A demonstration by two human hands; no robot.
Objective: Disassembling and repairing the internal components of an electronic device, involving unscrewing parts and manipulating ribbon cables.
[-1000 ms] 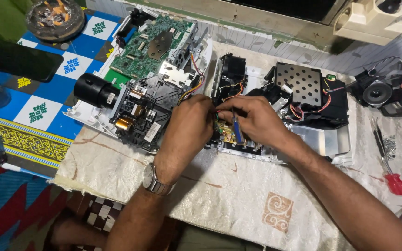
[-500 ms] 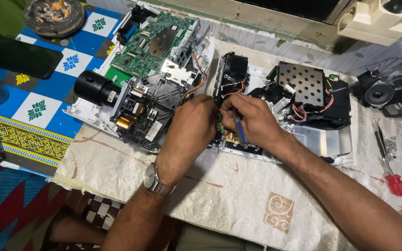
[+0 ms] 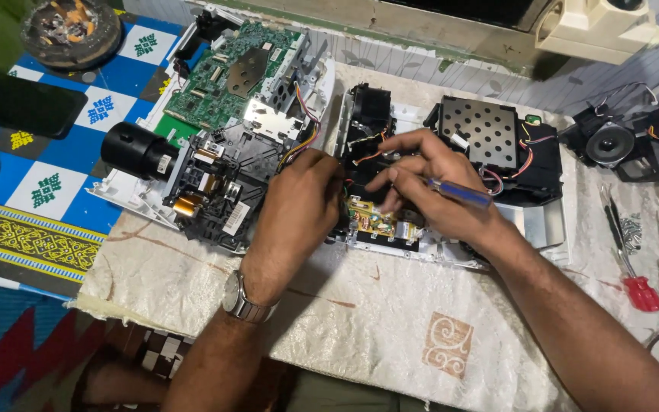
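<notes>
Your left hand (image 3: 303,206) steadies the small circuit board (image 3: 379,221); your right hand (image 3: 429,187) beside it, fingers pinching a blue-handled screwdriver (image 3: 459,193).

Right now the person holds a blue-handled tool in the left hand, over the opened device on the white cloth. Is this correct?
Not quite. The blue-handled tool lies in the right hand, not the left; the head view shows this. The left hand holds no tool and rests on the opened device, which does lie on the white cloth.
</notes>
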